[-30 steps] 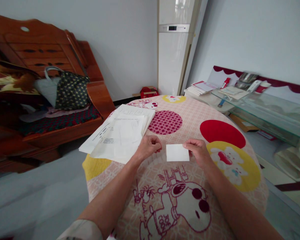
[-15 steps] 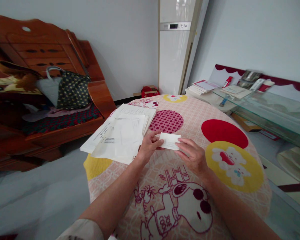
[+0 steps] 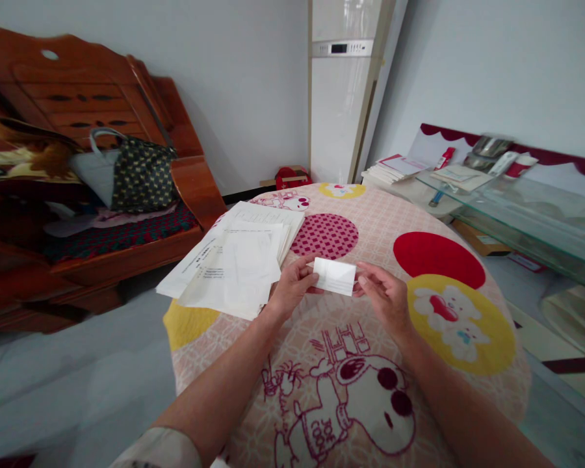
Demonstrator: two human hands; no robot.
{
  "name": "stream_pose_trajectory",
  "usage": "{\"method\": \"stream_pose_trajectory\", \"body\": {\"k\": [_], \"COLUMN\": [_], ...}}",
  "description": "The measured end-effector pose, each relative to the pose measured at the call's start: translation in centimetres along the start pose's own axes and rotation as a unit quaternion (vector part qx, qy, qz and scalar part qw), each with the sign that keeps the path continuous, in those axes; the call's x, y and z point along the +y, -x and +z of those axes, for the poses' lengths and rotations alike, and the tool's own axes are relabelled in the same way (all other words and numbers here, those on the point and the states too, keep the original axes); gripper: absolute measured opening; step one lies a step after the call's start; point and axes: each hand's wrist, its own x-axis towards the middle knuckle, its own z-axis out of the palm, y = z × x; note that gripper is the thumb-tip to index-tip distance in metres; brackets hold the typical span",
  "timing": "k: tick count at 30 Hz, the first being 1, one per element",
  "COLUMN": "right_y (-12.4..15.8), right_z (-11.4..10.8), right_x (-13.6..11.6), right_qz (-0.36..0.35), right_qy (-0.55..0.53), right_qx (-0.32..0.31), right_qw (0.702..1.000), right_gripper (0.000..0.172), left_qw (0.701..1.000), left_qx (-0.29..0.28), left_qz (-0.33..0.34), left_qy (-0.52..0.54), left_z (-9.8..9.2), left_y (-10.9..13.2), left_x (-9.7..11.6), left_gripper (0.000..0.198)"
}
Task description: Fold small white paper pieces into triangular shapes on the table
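A small folded white paper [image 3: 335, 277] with faint print is held above the patterned tablecloth [image 3: 316, 325]. My left hand [image 3: 295, 283] pinches its left edge, thumb in front and fingers behind. At the right edge, my right hand [image 3: 384, 294] is closed with bent fingers and thumb; some fingertips are partly hidden behind the paper. To the left lies a stack of printed sheets [image 3: 234, 260], its top pages spread unevenly, close to my left wrist.
A glass-topped stand [image 3: 541, 221] on the right carries papers, a red bottle [image 3: 445, 158], metal bowls and a paper cup [image 3: 520, 166]. A wooden bench [image 3: 195, 188] with a patterned bag [image 3: 143, 175] stands left. Behind the table rises a white upright air conditioner [image 3: 338, 117].
My right hand has slid right, from the front of the paper to its right edge, so more of the paper shows. My left hand has barely moved.
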Motion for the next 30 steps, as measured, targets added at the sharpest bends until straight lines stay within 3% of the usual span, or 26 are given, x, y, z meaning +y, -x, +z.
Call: {"method": "stream_pose_trajectory", "body": {"k": [8,11,13,16,19,21,24,30], "right_y": [0.1,0.1,0.1,0.3,0.6,0.7,0.7,0.7], "right_z": [0.1,0.0,-0.1,0.0,0.3,0.5,0.5,0.3], "right_x": [-0.6,-0.6,-0.6,-0.7,-0.7,-0.6,-0.3,-0.5], "right_qz": [0.032,0.001,-0.062,-0.152,-0.191,-0.21,-0.218,-0.207], "right_qy": [0.015,0.077,0.134,0.205,0.256,0.277,0.297,0.282], "right_qx": [-0.011,-0.024,-0.019,-0.027,-0.046,-0.047,-0.049,-0.058], "right_qw": [0.999,0.997,0.989,0.966,0.946,0.937,0.928,0.935], "right_gripper": [0.025,0.022,0.024,0.023,0.027,0.029,0.03,0.03], "left_qw": [0.999,0.992,0.967,0.887,0.818,0.79,0.776,0.78], "left_qx": [-0.022,-0.031,-0.008,-0.002,-0.039,-0.042,-0.041,-0.064], "left_qz": [0.013,0.069,0.152,0.265,0.334,0.359,0.368,0.337], "left_qy": [-0.026,-0.1,-0.205,-0.378,-0.467,-0.496,-0.511,-0.524], "left_z": [-0.4,-0.5,-0.4,0.1,0.9,1.3,1.4,0.7], "left_y": [-0.2,-0.3,-0.2,0.5,1.4,1.8,1.8,1.2], "left_x": [-0.7,-1.1,-0.9,-0.2,0.4,0.5,0.3,0.3], "left_gripper": [0.062,0.059,0.062,0.068,0.062,0.053,0.041,0.018]}}
